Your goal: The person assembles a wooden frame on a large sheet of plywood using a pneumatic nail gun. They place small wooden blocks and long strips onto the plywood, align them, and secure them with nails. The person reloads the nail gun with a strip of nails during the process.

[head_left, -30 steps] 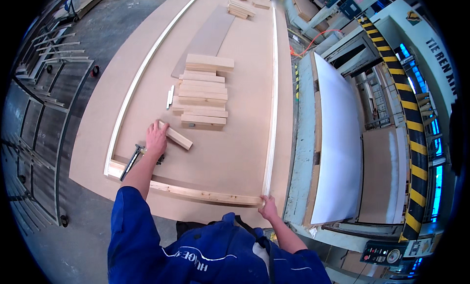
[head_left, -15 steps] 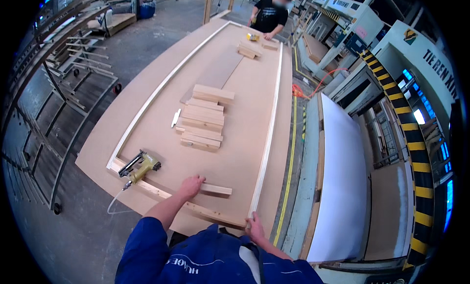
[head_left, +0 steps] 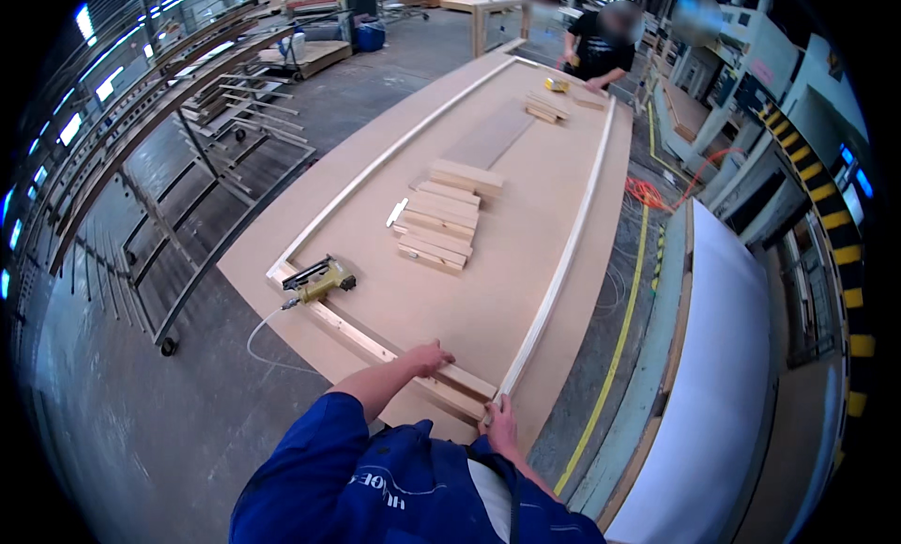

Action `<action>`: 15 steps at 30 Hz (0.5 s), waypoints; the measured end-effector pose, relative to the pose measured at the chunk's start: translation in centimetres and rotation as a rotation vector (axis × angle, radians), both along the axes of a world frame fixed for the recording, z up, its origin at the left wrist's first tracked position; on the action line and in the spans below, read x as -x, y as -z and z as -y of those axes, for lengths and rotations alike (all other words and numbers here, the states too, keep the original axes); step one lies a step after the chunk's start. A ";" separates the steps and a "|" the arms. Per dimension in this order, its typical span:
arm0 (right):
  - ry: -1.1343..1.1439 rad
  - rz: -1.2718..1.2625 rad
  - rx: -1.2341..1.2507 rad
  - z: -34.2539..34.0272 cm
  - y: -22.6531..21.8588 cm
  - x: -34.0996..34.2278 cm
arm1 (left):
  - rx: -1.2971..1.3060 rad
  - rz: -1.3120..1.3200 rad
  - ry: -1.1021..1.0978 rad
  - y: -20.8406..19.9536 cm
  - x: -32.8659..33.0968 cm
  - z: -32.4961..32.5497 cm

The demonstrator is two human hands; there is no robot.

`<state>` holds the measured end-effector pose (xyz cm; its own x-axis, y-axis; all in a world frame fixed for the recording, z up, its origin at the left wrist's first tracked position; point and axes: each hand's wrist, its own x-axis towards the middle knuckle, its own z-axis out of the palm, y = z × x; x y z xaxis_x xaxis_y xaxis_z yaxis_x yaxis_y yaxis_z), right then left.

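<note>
The right hand (head_left: 501, 420) touches the near end of the white right rail (head_left: 568, 262); its grip cannot be told. The left hand (head_left: 429, 359) grips a wooden block (head_left: 469, 381) alongside the near rail (head_left: 352, 330). Leftward lies a pneumatic nail gun (head_left: 324, 281), farther off stacked wooden blocks (head_left: 441, 211), and a co-worker (head_left: 601, 58) at the far end.

Dim, cool light overall; bright panes (head_left: 69, 128) glare at far left. White sheet (head_left: 727, 356) glows bluish. Soft shadow along wood strip (head_left: 469, 381). Fisheye bends edges, corners black; co-worker's head (head_left: 620, 23) blurred.
</note>
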<state>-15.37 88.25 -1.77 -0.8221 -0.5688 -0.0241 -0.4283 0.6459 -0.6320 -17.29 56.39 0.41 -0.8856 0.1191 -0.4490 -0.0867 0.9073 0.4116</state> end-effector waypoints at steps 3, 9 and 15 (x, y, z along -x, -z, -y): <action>0.032 0.065 -0.062 -0.3 0.1 0.2 | -0.024 0.028 -0.045 0.6 -0.4 -1.5; -0.040 0.117 -0.128 1.5 -2.8 2.3 | -0.102 0.045 0.028 3.6 -1.7 -0.8; -0.115 0.096 -0.236 1.7 -2.9 2.5 | -0.259 -0.051 -0.043 -0.7 -2.2 2.3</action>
<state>-17.90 86.51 1.17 -0.7398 -0.6278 -0.2422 -0.4527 0.7306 -0.5111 -15.11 54.09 1.16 -0.9129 0.1861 -0.3634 -0.0963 0.7669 0.6345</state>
